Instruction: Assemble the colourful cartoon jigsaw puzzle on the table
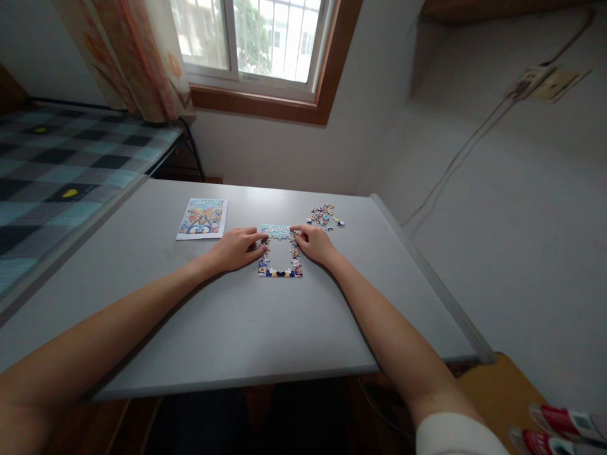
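A partly joined jigsaw puzzle [279,273] lies on the grey table, its border forming a rectangle around a gap through which the tabletop shows. My left hand [241,248] rests at the puzzle's left edge, fingers stretched out and touching the upper left side. On the opposite edge, my right hand [313,243] has its index finger extended onto the upper right corner, the other fingers curled somewhat beside it. Neither hand appears to hold anything. Loose puzzle pieces [323,217] sit in a small heap just beyond my right hand. Left of the puzzle lies a printed picture sheet [203,218].
The table [246,328] meets the wall on the right, where cables [455,158] hang from a socket [533,82]. A bed with a checked cover [71,158] stands to the left. Red-labelled bottles [559,423] lie at the lower right on a wooden surface [502,392].
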A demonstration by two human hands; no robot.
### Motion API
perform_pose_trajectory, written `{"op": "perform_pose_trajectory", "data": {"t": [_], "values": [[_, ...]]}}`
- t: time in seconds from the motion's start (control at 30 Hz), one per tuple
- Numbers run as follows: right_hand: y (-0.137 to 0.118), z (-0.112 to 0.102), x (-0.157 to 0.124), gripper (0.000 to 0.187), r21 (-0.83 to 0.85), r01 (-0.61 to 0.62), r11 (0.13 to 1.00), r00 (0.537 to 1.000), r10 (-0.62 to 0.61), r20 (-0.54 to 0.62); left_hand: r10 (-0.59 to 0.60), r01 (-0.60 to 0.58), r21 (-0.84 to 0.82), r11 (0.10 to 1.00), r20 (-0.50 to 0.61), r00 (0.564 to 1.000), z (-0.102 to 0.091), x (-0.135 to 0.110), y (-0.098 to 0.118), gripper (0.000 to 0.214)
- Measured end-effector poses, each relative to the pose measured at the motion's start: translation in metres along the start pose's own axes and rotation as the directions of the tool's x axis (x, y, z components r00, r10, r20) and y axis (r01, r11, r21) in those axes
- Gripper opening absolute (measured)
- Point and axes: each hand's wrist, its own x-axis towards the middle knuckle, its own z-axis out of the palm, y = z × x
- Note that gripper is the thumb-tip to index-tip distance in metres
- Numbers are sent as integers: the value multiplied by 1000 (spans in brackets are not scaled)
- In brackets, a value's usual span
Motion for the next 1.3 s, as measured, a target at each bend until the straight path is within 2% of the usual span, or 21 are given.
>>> {"op": "perform_pose_trajectory", "data": {"t": [0.13, 0.23, 0.3, 0.43, 0.5, 0.73, 1.07, 1.3], "values": [[8, -9, 4, 36, 92, -14, 996, 995, 24, -98, 7, -7, -5, 1000, 1, 1000, -1, 0, 1, 38], [28, -24, 9, 38, 149, -113, 982, 954, 149, -262, 14, -14, 0, 1000, 0, 1000, -2, 0, 1, 37], [46, -35, 11, 41, 191, -219, 957, 893, 275, -355, 13, -13, 1, 1000, 1, 1000, -2, 0, 1, 37], [81, -43, 12, 44, 240, -447, 862, 728, 506, -463, 9, -9, 6, 1000, 9, 1000, -1, 0, 0, 38], [90, -41, 11, 41, 190, -523, 831, 696, 545, -468, 11, -11, 10, 1000, 10, 1000, 0, 0, -1, 38], [88, -31, 7, 39, -19, -610, 792, 730, 552, -404, 12, -12, 6, 1000, 2, 1000, -1, 0, 0, 37], [77, -34, 3, 26, -31, -575, 817, 768, 527, -364, -2, 2, 9, 1000, 22, 1000, -2, 1, 1, 38], [78, -34, 4, 23, -36, -580, 814, 762, 526, -377, -2, 2, 2, 1000, 24, 1000, -4, 0, 3, 38]]}}
